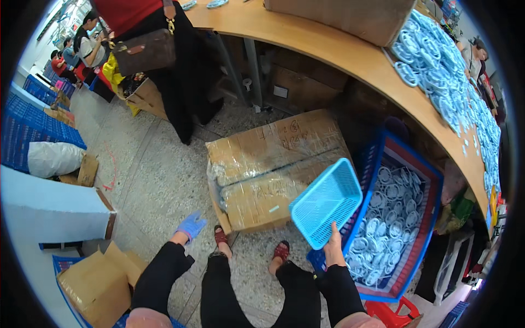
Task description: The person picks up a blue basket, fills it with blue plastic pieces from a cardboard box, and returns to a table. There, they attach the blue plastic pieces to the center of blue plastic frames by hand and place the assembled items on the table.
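My right hand [334,249] grips the near rim of a light blue perforated plastic basket [322,210]. Nothing lies inside this basket, which is held tilted over the edge of a large taped carton [279,164]. Just right of it is a blue crate [413,262] with many pale blue oval plastic pieces [388,218] in it. On the left, my left hand [191,225] wears a thin blue-violet glove and hangs over the floor near my foot. Its fingers are stretched out and it holds nothing.
A wooden table [328,44] curves along the top and right, with a heap of pale blue pieces [437,65] and a carton [350,13] on it. A person with a brown bag [145,52] stands at the far left. An opened carton [98,284] sits low left; a red stool [394,311] stands near the crate.
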Action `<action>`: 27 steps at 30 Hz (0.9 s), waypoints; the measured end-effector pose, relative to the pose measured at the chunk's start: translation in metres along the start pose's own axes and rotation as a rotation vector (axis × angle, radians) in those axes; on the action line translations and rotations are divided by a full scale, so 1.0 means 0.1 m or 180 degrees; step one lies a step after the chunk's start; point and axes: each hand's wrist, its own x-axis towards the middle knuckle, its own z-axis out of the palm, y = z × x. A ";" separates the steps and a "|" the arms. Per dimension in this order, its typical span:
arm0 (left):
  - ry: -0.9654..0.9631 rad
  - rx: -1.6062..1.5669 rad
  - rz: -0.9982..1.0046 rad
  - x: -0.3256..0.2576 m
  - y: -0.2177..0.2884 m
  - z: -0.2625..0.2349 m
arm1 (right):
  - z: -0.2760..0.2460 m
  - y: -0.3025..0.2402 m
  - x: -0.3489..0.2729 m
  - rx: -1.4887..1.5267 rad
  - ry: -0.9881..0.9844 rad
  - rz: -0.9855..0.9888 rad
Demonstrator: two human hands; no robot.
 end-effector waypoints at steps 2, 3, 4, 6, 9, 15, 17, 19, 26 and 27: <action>0.0243 0.0294 0.0205 1.11 -0.63 -0.12 | 0.17 0.31 0.63 0.0075 -0.0001 -0.0094; 0.0410 0.0568 0.0417 1.59 -0.89 -0.16 | 0.29 0.44 0.91 0.0051 0.0031 -0.0167; 0.0499 0.0570 0.0320 2.06 -0.39 -0.04 | 0.04 0.34 1.17 -0.0006 0.0255 -0.0559; 0.0998 0.0567 0.0297 2.80 0.04 -0.24 | -0.19 0.36 1.63 0.0009 0.0344 -0.0859; 0.1475 0.0187 0.0532 3.77 0.19 -0.25 | -0.43 0.41 2.16 -0.0036 0.0303 -0.1247; -0.0137 -0.2749 0.1111 4.79 -0.19 -0.22 | -0.32 0.71 2.66 -0.0002 0.0096 -0.2070; -0.0291 -0.3131 0.1121 4.60 0.10 -0.11 | -0.50 0.72 2.73 0.0080 0.0060 -0.2366; 0.0307 -0.3169 0.1217 4.70 -0.45 -0.29 | -0.14 0.91 2.91 0.0233 -0.0134 -0.2316; 0.1316 -0.1935 0.0724 4.74 -0.79 0.07 | -0.09 0.82 3.22 0.0236 0.0286 -0.2760; 0.1408 -0.1795 0.0768 4.80 -1.03 0.04 | 0.04 0.89 3.26 0.0295 0.0192 -0.2696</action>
